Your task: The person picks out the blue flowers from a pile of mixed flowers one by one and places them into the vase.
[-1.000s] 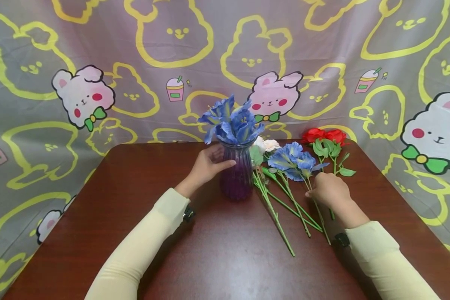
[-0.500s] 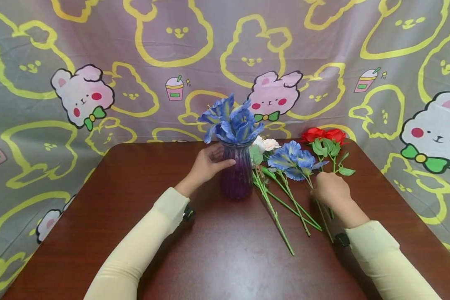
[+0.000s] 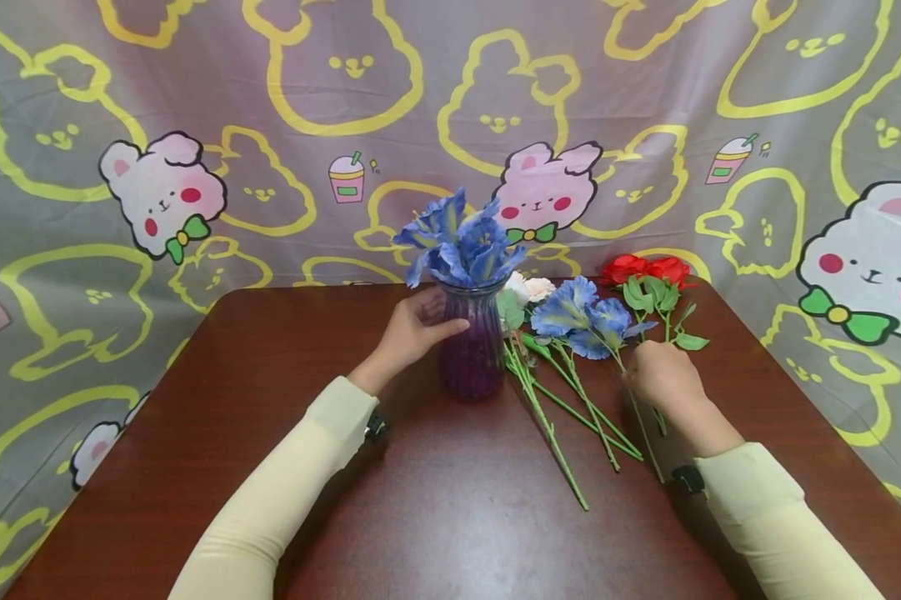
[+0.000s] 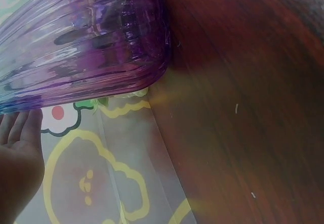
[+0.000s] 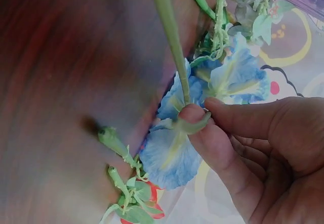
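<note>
On the table stands a purple ribbed glass vase [image 3: 471,362], upright, with blue artificial flowers [image 3: 461,242] spreading above its mouth. My left hand [image 3: 414,335] grips the vase's left side near the neck, thumb across the front and the other fingers partly hidden behind. To the right, my right hand [image 3: 668,377] pinches the thin green stem [image 5: 174,47] of another blue flower [image 5: 172,153] between thumb and forefinger, just below the bloom. In the head view this stem slants down toward the person, and its blue head [image 3: 610,321] lies beside a second blue bloom [image 3: 566,310].
Red roses [image 3: 648,271] with green leaves lie beyond the right hand at the back right. Pale roses [image 3: 528,287] rest just right of the vase, their green stems [image 3: 548,425] fanning toward the front. A cartoon-patterned cloth [image 3: 390,100] hangs behind the brown table [image 3: 435,508].
My right thumb has drawn in against the stem, and the stem's lower end has swung slightly right. My left hand keeps its hold on the vase, which stays in place.
</note>
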Demonstrator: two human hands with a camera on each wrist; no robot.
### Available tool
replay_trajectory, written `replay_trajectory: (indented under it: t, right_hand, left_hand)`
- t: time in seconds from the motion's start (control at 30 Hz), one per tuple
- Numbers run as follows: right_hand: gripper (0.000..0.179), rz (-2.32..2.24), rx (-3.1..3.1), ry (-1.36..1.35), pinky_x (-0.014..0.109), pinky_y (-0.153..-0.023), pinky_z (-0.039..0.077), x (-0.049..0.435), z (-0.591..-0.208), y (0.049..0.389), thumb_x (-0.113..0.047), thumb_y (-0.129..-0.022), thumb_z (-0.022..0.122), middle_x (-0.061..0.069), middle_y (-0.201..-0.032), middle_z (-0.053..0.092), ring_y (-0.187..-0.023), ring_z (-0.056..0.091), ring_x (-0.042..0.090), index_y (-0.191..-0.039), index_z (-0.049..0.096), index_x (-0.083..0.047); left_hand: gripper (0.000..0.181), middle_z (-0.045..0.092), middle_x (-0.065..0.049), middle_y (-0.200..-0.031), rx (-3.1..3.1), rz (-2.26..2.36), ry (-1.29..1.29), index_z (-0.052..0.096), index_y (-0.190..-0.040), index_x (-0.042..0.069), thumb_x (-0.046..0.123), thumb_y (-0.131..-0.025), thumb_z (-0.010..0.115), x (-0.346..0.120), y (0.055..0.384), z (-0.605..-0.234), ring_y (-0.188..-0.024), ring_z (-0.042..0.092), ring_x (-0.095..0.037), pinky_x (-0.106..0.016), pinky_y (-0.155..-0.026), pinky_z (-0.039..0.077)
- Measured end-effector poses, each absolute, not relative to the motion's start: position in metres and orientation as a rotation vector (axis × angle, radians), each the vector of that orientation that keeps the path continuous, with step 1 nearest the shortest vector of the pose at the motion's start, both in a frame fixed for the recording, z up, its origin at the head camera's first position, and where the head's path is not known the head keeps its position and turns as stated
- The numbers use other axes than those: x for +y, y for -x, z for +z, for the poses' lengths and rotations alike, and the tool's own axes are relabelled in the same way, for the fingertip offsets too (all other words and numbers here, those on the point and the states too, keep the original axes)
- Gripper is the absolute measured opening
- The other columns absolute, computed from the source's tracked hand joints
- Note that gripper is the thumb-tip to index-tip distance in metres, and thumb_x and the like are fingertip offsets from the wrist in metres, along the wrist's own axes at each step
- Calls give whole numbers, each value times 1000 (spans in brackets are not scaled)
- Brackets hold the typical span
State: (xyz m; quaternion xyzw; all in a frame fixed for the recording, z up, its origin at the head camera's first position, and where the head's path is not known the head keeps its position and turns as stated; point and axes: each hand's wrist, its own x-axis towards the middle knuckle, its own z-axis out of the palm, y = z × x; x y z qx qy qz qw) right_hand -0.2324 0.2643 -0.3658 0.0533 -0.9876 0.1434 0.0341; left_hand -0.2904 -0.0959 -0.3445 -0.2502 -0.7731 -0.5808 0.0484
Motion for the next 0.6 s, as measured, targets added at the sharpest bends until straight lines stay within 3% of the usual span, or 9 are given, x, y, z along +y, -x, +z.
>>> replay_trajectory:
  t: [0.23,0.4,0.6]
  right_hand:
    - [45,491,-2944,-254,27,-42,27,264,-368,232,-4,-80,65,-8,-43,33,-46,34,13,-43,42,-17]
    - [42,525,-2955,-229,29,-43,32,263,-367,231,-5,-83,65,-6,-43,41,-46,42,15,-45,49,-14]
    - [42,550,-2940,-228,28,-43,30,264,-367,231,-3,-83,63,-6,-44,38,-46,40,14,-46,47,-15]
  left_hand:
    - [58,50,-31,-133,-2361,-1761,761,47,-134,-14,0,-84,74,-95,275,-329,-122,52,-39,-42,-101,44]
    - [62,51,-26,-135,-2345,-1767,745,50,-136,-8,7,-83,77,-96,294,-350,-122,53,-35,-40,-101,44]
    - [61,53,-25,-134,-2334,-1759,746,51,-135,-7,8,-83,78,-97,301,-358,-121,55,-33,-38,-100,45]
